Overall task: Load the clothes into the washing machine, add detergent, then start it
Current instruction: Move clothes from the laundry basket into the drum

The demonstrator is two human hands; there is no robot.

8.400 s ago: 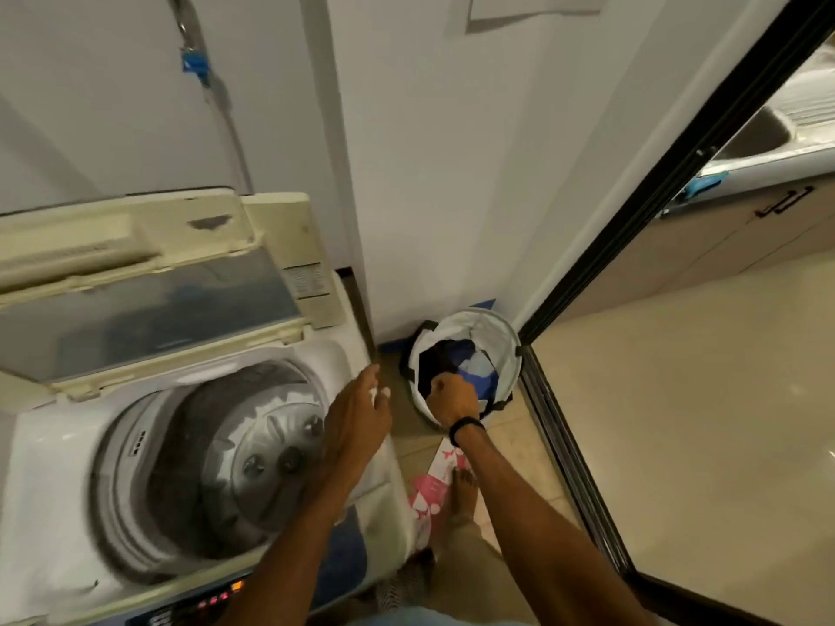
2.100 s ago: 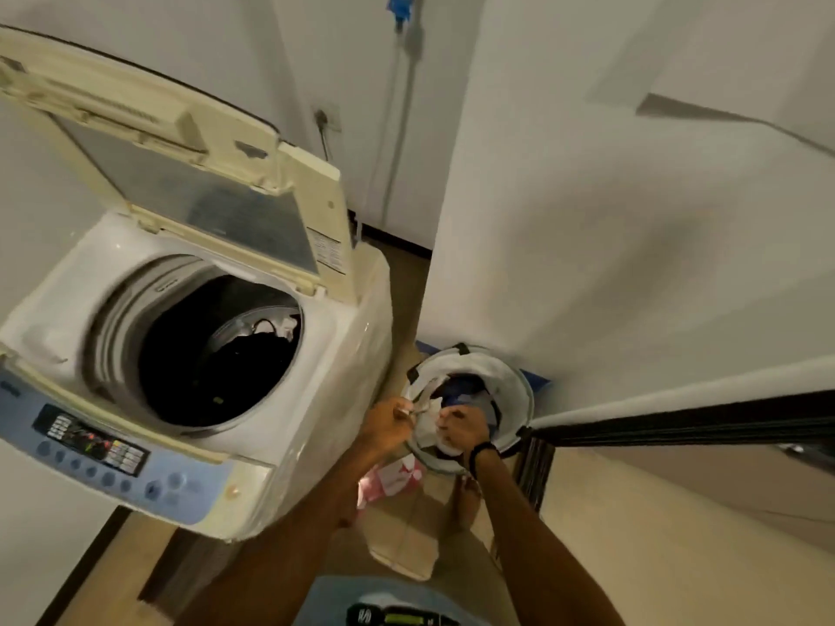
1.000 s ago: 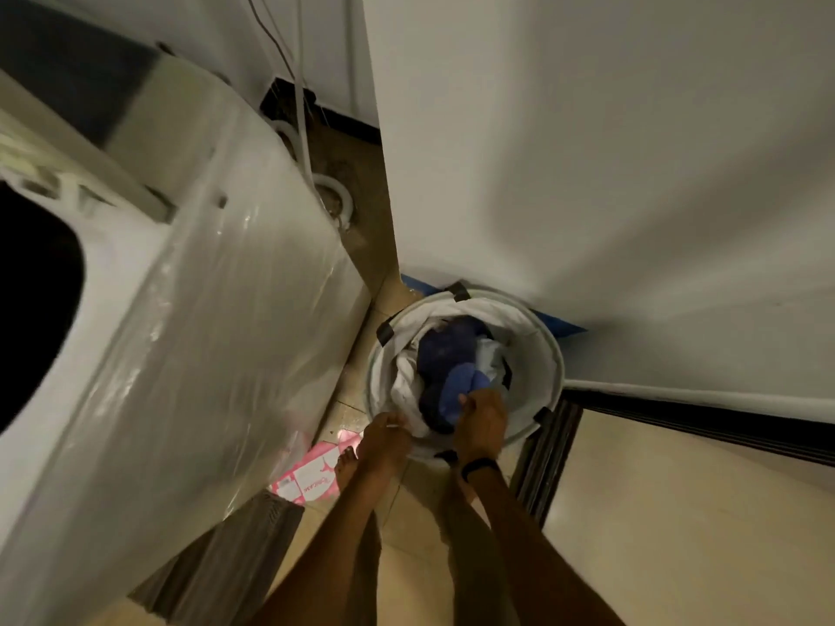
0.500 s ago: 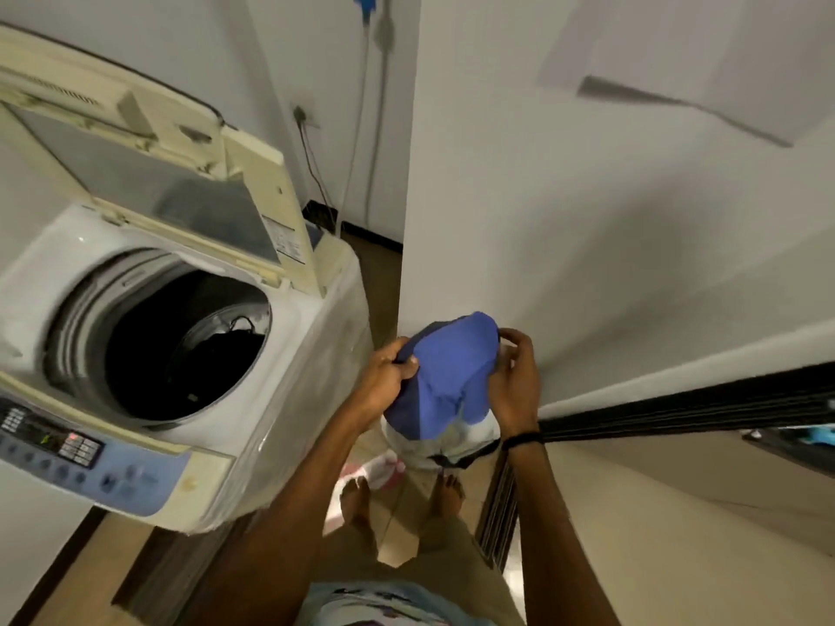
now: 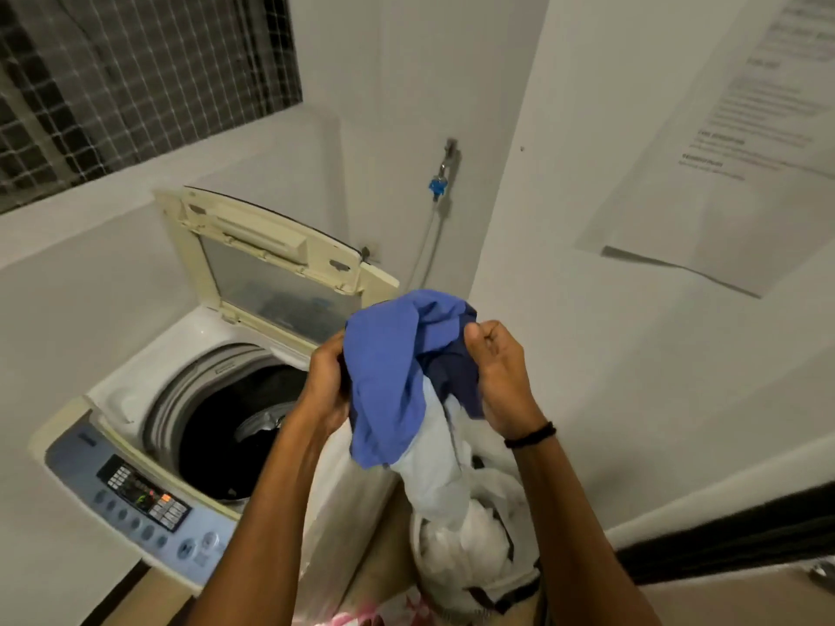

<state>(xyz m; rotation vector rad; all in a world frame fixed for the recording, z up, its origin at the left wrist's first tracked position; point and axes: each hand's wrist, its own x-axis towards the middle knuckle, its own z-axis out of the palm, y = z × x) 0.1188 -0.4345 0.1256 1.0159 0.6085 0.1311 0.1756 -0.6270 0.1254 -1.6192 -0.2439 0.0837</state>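
The person stands beside the cream and white top-loading washing machine (image 5: 131,399), whose yellowed lid with its glass pane (image 5: 271,264) is propped upright. They hold a bundle of clothes at chest height, just to the right of the round drum opening (image 5: 226,436). The left hand (image 5: 325,386) grips a bright blue cloth garment (image 5: 384,377) from the side, closed on it and half sunk in the folds. The right hand (image 5: 499,377) pinches a dark navy piece (image 5: 456,377) between its thumb and curled fingers (image 5: 497,338). A pale whitish garment (image 5: 433,472) trails from the bundle down into the white fabric laundry basket (image 5: 479,548) on the floor, so the load is not yet clear of the basket. Some dark laundry (image 5: 275,390) already lies in the drum. To do this step well, I would lift until the trailing tail comes free and swing the whole bundle left over the rim. I would let go only above the opening, so nothing drapes across the blue-grey control panel (image 5: 140,490) or snags on the lid. A pink packet (image 5: 357,618) by the person's feet may be the detergent, though the edge of view cuts it off.
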